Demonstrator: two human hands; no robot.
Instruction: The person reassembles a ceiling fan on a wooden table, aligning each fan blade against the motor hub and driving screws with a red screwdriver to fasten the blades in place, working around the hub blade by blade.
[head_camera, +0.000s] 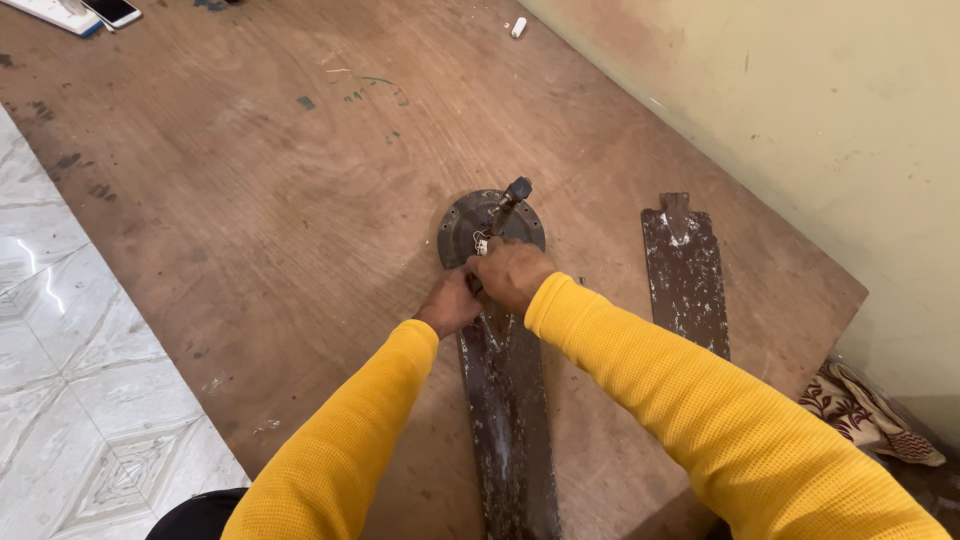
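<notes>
- Left hand (447, 303) and right hand (512, 274) both closed, touching, at the root of a dark rust-flecked metal fan blade (505, 420); exact grip possibly hidden.
- Blade lies on the brown plywood surface (250, 200), meeting a round grey metal disc (462, 222).
- Second matching blade (686, 265) near the wall.

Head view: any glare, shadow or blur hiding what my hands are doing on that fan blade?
Head view: even, soft light on the wooden board; glare only on the white floor tiles; both hands, left hand and right hand, are sharp, but they cover the joint between the fan blade and the round plate; wide-angle bending toward the edges.
</notes>
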